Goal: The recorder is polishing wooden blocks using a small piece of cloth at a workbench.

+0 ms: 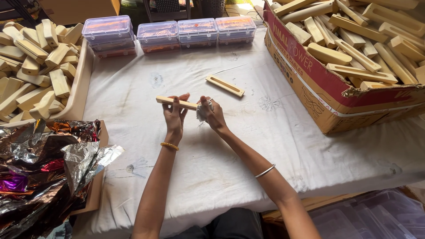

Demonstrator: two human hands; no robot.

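Nearest the camera, dark fabric at the person's lap shows below the table edge, with crumpled metallic foil [40, 172] heaped well to the left of the grip and a clear plastic bin [376, 217] low on the right. The white cloth-covered table [212, 168] spreads under both forearms, faintly stained. At its middle the left hand [174, 116] is closed around a slim wooden stick [176, 102], fingers curled over it, the stick lying level and jutting leftward out of the grasp. Just right of it, the right hand [213, 114] pinches a small white rag [202, 113] against the stick's near end. Slightly beyond the grip and to its right, a slotted wooden piece [225, 85] lies flat on the cloth. Farther left, a tray [82, 84] holds piled wooden blocks; farther right, a red cardboard box [318, 84] brims with slotted wooden pieces. Beyond, a row of clear plastic boxes [170, 33] lines the table's far edge.
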